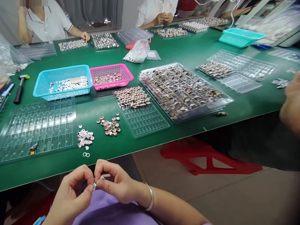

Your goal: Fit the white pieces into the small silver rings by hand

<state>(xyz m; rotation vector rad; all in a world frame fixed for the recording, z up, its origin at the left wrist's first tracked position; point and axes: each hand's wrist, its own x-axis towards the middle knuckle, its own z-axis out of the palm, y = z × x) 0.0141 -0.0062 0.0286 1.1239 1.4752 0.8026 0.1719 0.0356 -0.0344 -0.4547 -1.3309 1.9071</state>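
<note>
Just below the table's front edge, over a purple garment, my two hands meet at their fingertips. My left hand (75, 189) is closed in a pinch on a small shiny silvery piece (94, 187), whose kind I cannot make out. My right hand (120, 182), with a silver bangle at the wrist, pinches the same piece from the other side. A short pale strip (106, 175) shows between its fingers. On the table ahead lie white round caps (85, 137), two white rings (86, 154) and a cluster of brownish cup-shaped parts (111, 126).
A clear moulded tray (44, 125) holds one small assembled part (33, 147). Beyond stand a blue basket (62, 93), a pink basket (112, 84) and a hammer (20, 89). Filled trays (182, 90) lie right. A co-worker's hand (290, 103) is at right; others sit opposite.
</note>
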